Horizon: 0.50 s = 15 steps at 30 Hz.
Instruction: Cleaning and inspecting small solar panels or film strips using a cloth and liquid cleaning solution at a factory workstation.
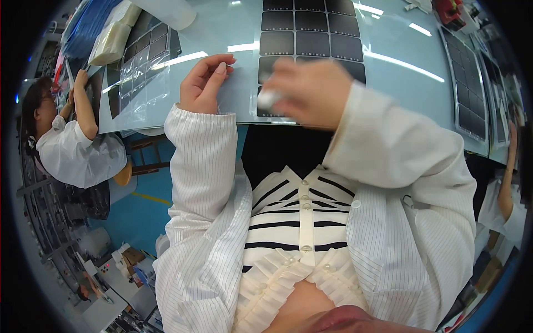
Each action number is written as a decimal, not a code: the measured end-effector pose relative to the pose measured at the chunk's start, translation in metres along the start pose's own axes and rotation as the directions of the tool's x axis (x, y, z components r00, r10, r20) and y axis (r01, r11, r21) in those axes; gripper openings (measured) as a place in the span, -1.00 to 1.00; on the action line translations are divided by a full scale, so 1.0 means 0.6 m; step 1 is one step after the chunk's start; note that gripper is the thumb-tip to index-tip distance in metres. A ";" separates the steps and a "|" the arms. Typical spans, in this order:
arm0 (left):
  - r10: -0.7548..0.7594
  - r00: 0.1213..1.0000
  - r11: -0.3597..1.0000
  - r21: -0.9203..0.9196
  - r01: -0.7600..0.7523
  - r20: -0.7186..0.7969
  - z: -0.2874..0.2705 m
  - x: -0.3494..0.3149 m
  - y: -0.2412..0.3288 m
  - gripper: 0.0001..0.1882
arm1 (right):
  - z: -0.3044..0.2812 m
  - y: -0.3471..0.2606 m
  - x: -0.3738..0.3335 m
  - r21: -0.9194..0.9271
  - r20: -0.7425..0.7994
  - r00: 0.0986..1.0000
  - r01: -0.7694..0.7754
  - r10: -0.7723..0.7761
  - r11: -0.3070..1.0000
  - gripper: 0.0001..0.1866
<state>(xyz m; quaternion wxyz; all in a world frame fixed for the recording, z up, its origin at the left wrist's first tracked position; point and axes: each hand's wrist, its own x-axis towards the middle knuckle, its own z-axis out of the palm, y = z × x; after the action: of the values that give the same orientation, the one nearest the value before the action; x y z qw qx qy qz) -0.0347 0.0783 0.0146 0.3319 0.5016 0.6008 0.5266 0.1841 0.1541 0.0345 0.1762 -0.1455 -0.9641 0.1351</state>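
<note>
On the table in front of me lies a sheet of dark square panels (312, 43), set in a grid with small light marks along their edges. My right hand (313, 91), smeared by motion, is closed over the near end of that sheet. A small white wad (268, 99), perhaps cloth or tissue, shows at its fingertips. To the left of the sheet, my left hand (206, 83) rests at the table's near edge. Its fingers are loosely curled in and the thumb lies close to them, with nothing seen between. The panels beneath my right hand are partly hidden.
Clear plastic sleeves with dark panels (145, 64) lie at the left, beside pale stacked packets (114, 34) and blue sheets (89, 30). A white container (176, 12) stands at the back. Another panel sheet (469, 83) is at the right. A co-worker (80, 141) sits at the left.
</note>
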 end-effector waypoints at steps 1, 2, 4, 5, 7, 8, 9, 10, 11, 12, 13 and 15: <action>-0.001 1.000 1.000 0.029 0.001 -0.004 0.002 -0.002 0.005 -0.77 | -0.007 0.042 -0.008 0.003 -0.114 0.989 -0.094 0.094 0.996 -0.67; 0.006 1.000 0.999 0.050 -0.006 0.005 0.010 0.005 0.009 -0.77 | -0.026 0.094 -0.021 -0.045 -0.218 0.946 -0.255 0.240 0.966 -0.67; 0.008 1.000 0.999 0.045 -0.008 0.014 0.017 0.012 0.015 -0.77 | -0.063 0.222 -0.063 -0.106 -0.387 0.824 -0.485 0.413 0.868 -0.68; -0.003 1.000 0.999 0.051 0.003 0.006 0.015 0.012 0.014 -0.77 | -0.063 0.212 -0.061 -0.107 -0.383 0.827 -0.481 0.411 0.870 -0.68; -0.009 1.000 0.998 0.069 0.009 -0.006 0.012 0.008 0.012 -0.77 | -0.059 0.166 -0.066 -0.182 -0.328 0.824 -0.535 0.462 0.825 -0.69; -0.013 1.000 0.996 0.086 0.014 -0.011 0.011 0.005 0.011 -0.77 | -0.047 0.112 -0.068 -0.079 -0.246 0.876 -0.446 0.416 0.892 -0.69; -0.014 1.000 0.997 0.082 0.015 -0.014 0.008 0.004 0.008 -0.77 | -0.040 0.057 -0.070 0.011 -0.146 0.936 -0.323 0.321 0.946 -0.67; -0.028 1.000 0.997 0.070 0.029 -0.012 0.004 0.001 0.010 -0.78 | -0.030 0.024 -0.073 0.089 -0.119 0.987 -0.095 0.105 0.992 -0.61; -0.042 0.999 0.998 0.056 0.042 -0.005 0.005 0.000 0.008 -0.78 | -0.039 -0.004 -0.076 0.084 0.080 0.994 -0.075 0.068 0.994 -0.59; -0.043 0.999 0.998 0.054 0.043 -0.006 0.007 0.000 0.008 -0.78 | -0.035 0.011 -0.076 0.087 0.021 0.998 -0.059 0.057 0.994 -0.59; -0.037 0.999 0.997 0.064 0.038 -0.010 0.006 -0.002 0.017 -0.78 | -0.040 0.031 -0.073 0.088 -0.042 0.998 -0.044 0.048 0.995 -0.59; -0.026 1.000 0.997 0.068 0.025 0.004 0.010 0.003 0.018 -0.78 | -0.053 0.130 -0.075 -0.040 -0.223 0.941 -0.269 0.254 0.962 -0.66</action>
<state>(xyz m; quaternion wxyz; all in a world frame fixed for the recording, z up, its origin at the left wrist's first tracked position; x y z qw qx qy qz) -0.0267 0.0810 0.0241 0.3226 0.5061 0.6241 0.5003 0.2547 0.2177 0.0254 0.2552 -0.2921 -0.9155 0.1067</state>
